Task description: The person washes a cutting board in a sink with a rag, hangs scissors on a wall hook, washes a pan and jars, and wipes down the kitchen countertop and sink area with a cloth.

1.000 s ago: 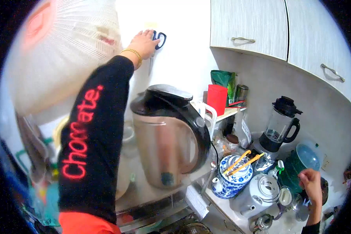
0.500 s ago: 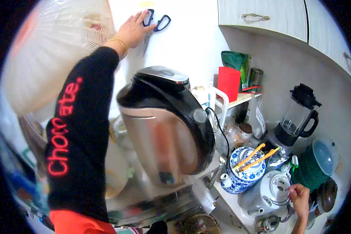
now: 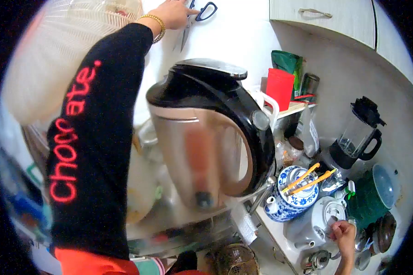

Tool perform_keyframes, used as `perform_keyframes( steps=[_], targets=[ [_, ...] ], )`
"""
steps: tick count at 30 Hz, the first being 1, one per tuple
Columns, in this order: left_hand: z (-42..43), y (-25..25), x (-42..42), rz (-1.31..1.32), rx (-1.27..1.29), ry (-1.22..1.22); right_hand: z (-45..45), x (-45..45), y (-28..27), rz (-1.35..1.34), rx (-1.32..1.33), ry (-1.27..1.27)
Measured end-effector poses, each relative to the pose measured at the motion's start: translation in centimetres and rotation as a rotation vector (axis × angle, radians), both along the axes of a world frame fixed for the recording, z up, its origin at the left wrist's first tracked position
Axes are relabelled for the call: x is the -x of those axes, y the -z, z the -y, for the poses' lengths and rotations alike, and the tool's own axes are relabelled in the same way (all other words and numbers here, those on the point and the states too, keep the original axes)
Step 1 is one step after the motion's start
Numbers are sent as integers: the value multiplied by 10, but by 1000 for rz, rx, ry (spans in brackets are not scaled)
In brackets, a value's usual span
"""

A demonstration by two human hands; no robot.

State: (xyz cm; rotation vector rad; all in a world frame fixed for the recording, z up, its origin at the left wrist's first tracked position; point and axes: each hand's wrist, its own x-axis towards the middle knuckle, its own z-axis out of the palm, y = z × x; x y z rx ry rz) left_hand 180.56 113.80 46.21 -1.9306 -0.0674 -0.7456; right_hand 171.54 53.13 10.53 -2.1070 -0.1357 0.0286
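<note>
My left hand is at the dark blue-handled scissors against the white wall, its fingers at one handle loop and the thumb stretched across. Part of this hand is cut off by the top edge. Low on the right, my right hand has its fingertips pinched together over the side of the white teapot, near its lid; what they hold, if anything, is hidden. A blue-and-white porcelain teapot stands just behind, with orange-yellow sticks lying across its top.
A large black and metal electric kettle fills the middle. A blender, a green basin and a small lidded pot stand at right. A red box is on a rack; cabinets hang above.
The whole view has shifted, so most things sit further right and higher. My left hand has moved up at the scissors. My right hand has come left, further over the white teapot.
</note>
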Motion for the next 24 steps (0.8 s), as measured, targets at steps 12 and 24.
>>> perform_keyframes(
  steps=[12,24],
  targets=[
    [-4,12,-1,94,189,17,6,11,-10,31,-49,39],
    [-36,-1,10,-31,182,58,-19,30,-26,135,6,55]
  ],
)
